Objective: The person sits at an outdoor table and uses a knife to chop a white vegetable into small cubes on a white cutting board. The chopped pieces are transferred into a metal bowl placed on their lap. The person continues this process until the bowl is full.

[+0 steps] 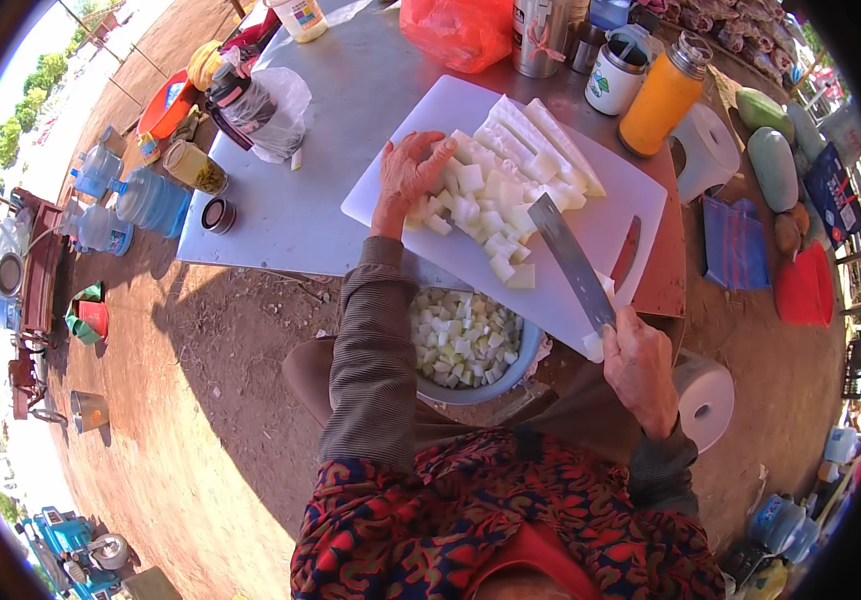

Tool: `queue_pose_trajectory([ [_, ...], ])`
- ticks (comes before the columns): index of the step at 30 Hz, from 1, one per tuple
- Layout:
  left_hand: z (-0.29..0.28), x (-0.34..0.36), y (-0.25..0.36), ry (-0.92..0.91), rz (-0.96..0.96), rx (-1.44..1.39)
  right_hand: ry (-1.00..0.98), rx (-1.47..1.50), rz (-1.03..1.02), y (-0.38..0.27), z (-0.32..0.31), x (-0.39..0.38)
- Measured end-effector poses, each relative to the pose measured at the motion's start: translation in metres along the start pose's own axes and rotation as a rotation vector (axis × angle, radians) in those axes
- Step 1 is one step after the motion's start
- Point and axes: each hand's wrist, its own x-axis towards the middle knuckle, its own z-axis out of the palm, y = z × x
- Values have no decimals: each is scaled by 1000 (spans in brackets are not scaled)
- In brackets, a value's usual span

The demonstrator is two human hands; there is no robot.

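Observation:
On a white cutting board (370,200) lie long pale strips (540,145) and a pile of white cubes (498,225). My left hand (408,170) rests at the pile's left side, fingers curved and apart, touching the cubes. My right hand (638,360) grips the handle of a cleaver (570,255), its blade angled up-left beside the pile's right side. Below the board's front edge, a blue-grey basin (430,390) holds many more cubes (460,335).
The metal table (250,245) carries a bagged flask (235,110), jar (195,165), red bag (450,30), orange bottle (660,95) and mugs (615,75). Paper rolls (700,405) and green gourds (770,160) are rightward; water jugs (150,200) stand left, a scooter (70,540) lower left.

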Motion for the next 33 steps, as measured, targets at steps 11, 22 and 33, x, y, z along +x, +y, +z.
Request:
queue_pose_trajectory([
  [11,9,-33,9,108,-101,-284,-29,-76,119,0,-6,-23],
  [22,11,-63,16,170,-220,-554,-88,-140,50,-3,11,-11],
  [33,32,-48,17,328,-131,-206,-45,-150,55,-3,10,-15],
])
